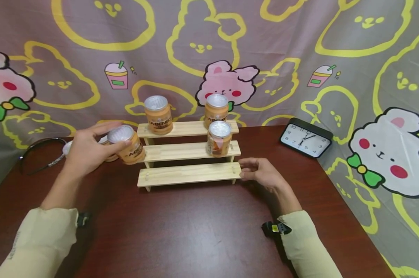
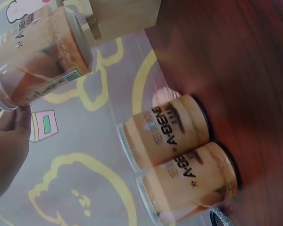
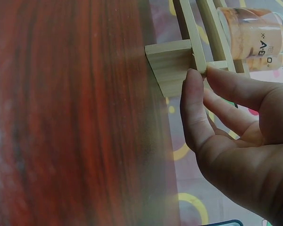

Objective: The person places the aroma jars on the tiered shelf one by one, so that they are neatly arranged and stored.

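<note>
L hand [image 1: 86,148] clamps jar [image 1: 126,144] near mid step; R hand [image 1: 259,173] fingertips steady rack [image 1: 188,154]. Risk: jar clips step edge, rack shifts, shelved jars topple.

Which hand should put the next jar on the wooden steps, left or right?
Left, most likely. The left hand already grips a jar beside the middle step, while the right hand holds no jar and rests its fingers on the bottom step's end, seemingly steadying the rack.
</note>
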A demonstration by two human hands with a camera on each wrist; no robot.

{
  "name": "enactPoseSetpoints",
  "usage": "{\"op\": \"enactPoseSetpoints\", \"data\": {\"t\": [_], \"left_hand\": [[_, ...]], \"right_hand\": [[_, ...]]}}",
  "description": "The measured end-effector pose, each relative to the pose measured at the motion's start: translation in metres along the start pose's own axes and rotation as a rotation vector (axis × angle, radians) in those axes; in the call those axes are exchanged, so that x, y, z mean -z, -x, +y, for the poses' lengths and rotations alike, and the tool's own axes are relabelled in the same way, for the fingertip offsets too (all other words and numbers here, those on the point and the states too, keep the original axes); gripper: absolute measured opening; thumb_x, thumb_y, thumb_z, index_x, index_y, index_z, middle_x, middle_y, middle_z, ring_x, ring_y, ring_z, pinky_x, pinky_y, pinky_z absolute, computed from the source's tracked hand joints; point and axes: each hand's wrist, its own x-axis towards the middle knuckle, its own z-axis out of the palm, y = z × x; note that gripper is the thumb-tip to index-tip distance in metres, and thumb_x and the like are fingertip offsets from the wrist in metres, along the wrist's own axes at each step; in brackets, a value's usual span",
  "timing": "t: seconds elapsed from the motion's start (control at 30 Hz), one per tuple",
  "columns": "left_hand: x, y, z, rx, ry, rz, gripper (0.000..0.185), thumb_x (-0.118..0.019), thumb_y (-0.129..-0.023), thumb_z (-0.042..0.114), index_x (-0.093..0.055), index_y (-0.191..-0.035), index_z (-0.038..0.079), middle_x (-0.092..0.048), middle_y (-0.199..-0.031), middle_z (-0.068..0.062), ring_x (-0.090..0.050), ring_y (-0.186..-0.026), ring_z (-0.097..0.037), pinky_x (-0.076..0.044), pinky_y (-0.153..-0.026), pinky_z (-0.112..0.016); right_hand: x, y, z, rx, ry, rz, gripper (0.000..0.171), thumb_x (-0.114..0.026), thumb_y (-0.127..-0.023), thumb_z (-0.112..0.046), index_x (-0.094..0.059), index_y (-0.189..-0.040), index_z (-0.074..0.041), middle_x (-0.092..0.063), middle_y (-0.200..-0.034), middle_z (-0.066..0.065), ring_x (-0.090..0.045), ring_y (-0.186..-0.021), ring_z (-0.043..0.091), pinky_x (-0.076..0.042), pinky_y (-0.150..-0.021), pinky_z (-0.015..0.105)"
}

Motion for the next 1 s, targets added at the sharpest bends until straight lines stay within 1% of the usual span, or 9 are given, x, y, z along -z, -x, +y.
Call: {"op": "enactPoseSetpoints", "data": {"t": [0.07,0.13,0.3,0.37,0.47,0.63,0.7,0.8,1.0], "left_hand": [[-0.003,-0.002,0.002,-0.017,0.008,-0.016,0.055,-0.088,-0.08,0.019,-0.07,-0.129,0.003,-0.068,-0.13,-0.007,-0.053,-0.107,0.003,-0.048,-0.078,-0.012],[-0.006,-0.003,0.005,-0.031,-0.009,-0.027,0.055,-0.089,-0.08,0.02,-0.07,-0.129,0.004,-0.067,-0.13,-0.012,-0.052,-0.112,0.003,-0.042,-0.084,-0.01],[-0.013,-0.006,0.012,-0.024,-0.032,-0.045,0.055,-0.09,-0.079,0.022,-0.071,-0.129,0.009,-0.066,-0.132,-0.009,-0.051,-0.115,-0.004,-0.041,-0.084,-0.012],[-0.014,-0.008,0.014,-0.029,-0.045,-0.042,0.055,-0.09,-0.078,0.023,-0.072,-0.129,0.01,-0.066,-0.132,-0.009,-0.051,-0.111,-0.009,-0.041,-0.078,-0.013],[-0.017,-0.01,0.017,-0.026,-0.037,-0.051,0.056,-0.091,-0.078,0.024,-0.071,-0.129,0.009,-0.066,-0.133,-0.01,-0.053,-0.112,-0.016,-0.042,-0.077,-0.013],[-0.021,-0.013,0.018,-0.016,-0.026,-0.09,0.058,-0.09,-0.078,0.026,-0.071,-0.129,0.008,-0.064,-0.135,-0.01,-0.053,-0.125,-0.023,-0.042,-0.087,-0.018],[-0.023,-0.014,0.019,-0.026,-0.025,-0.097,0.057,-0.09,-0.079,0.026,-0.071,-0.129,0.009,-0.064,-0.136,-0.009,-0.053,-0.127,-0.024,-0.043,-0.09,-0.022],[-0.028,-0.016,0.021,-0.054,-0.006,-0.099,0.055,-0.09,-0.079,0.023,-0.071,-0.128,0.008,-0.065,-0.135,-0.009,-0.054,-0.127,-0.023,-0.044,-0.093,-0.022],[-0.036,-0.018,0.023,-0.104,0.024,-0.114,0.053,-0.089,-0.079,0.017,-0.071,-0.127,0.004,-0.065,-0.134,-0.012,-0.055,-0.119,-0.021,-0.043,-0.082,-0.017]], "right_hand": [[0.0,0.0,0.0,-0.001,0.0,0.004,0.05,-0.067,-0.091,0.01,-0.051,-0.138,0.015,-0.059,-0.13,0.031,-0.064,-0.102,0.023,-0.059,-0.082,0.034],[0.0,0.0,0.0,-0.004,0.002,0.009,0.05,-0.068,-0.091,0.01,-0.052,-0.138,0.014,-0.06,-0.129,0.03,-0.065,-0.102,0.023,-0.059,-0.082,0.035],[-0.001,-0.001,-0.001,-0.018,0.004,0.008,0.051,-0.069,-0.09,0.01,-0.052,-0.138,0.013,-0.06,-0.129,0.029,-0.066,-0.102,0.024,-0.059,-0.083,0.038],[-0.001,-0.001,-0.001,-0.025,0.002,0.012,0.051,-0.069,-0.09,0.009,-0.053,-0.138,0.012,-0.061,-0.129,0.028,-0.066,-0.102,0.024,-0.059,-0.083,0.038],[-0.002,0.0,-0.001,-0.023,0.002,0.01,0.051,-0.068,-0.09,0.009,-0.053,-0.138,0.012,-0.06,-0.129,0.029,-0.066,-0.102,0.024,-0.059,-0.083,0.038],[-0.001,0.001,-0.001,-0.026,0.0,0.01,0.051,-0.068,-0.09,0.01,-0.052,-0.139,0.012,-0.06,-0.13,0.029,-0.066,-0.102,0.024,-0.058,-0.085,0.039],[-0.001,0.001,-0.001,-0.028,0.001,0.01,0.051,-0.068,-0.091,0.009,-0.052,-0.139,0.012,-0.06,-0.13,0.029,-0.066,-0.102,0.023,-0.058,-0.085,0.04],[-0.001,0.001,-0.002,-0.028,0.006,0.008,0.051,-0.068,-0.091,0.008,-0.052,-0.139,0.012,-0.06,-0.13,0.029,-0.066,-0.102,0.024,-0.058,-0.085,0.04],[0.0,0.0,-0.001,-0.022,0.007,0.001,0.051,-0.068,-0.091,0.007,-0.051,-0.139,0.013,-0.06,-0.13,0.029,-0.066,-0.101,0.024,-0.058,-0.085,0.038]]}}
